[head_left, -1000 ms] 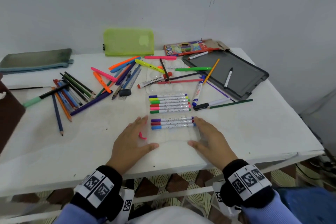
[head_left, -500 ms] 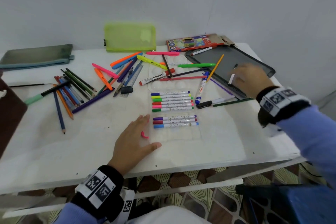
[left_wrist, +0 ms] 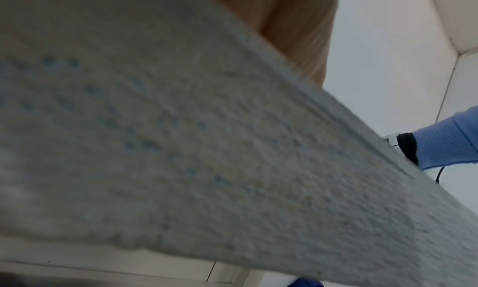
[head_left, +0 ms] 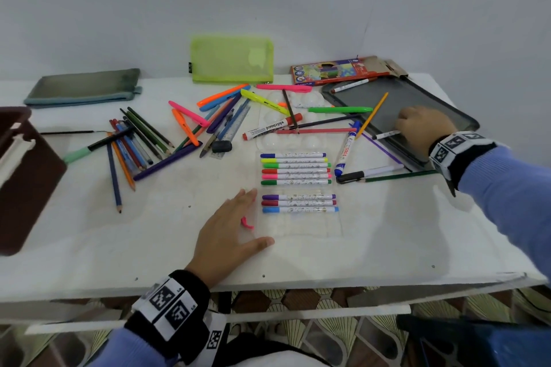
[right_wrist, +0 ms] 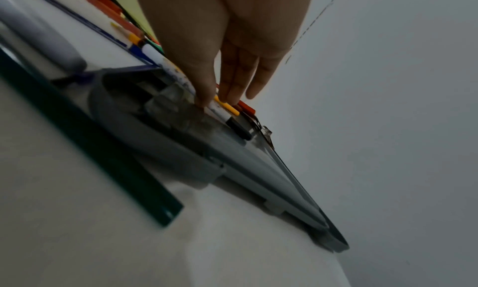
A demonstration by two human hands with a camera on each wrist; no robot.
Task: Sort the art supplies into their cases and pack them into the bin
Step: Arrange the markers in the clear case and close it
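Head view: right hand (head_left: 423,128) is pinching the marker (head_left: 386,135) lying on the slate (head_left: 417,98), likely fetching it for the tray (head_left: 301,223); left hand (head_left: 229,235) is resting flat beside the tray, steadying it.

A clear plastic marker tray (head_left: 301,223) lies flat near the front edge of the table, with nine thin white-barrelled felt pens (head_left: 296,170) side by side in its slots, caps in blue, yellow, green, red, pink and purple. Behind it, loose highlighters (head_left: 264,101), a red-capped whiteboard marker (head_left: 271,127) and a blue-capped one (head_left: 347,147) lie crossed. To the left sprawls a heap of coloured wooden pencils (head_left: 134,146). A lime-green mesh pouch (head_left: 232,59) and a grey-green fabric pouch (head_left: 83,87) lie by the wall; a dark zip case (head_left: 417,104) lies open on the right, a small black-capped white pen (head_left: 384,135) on it.
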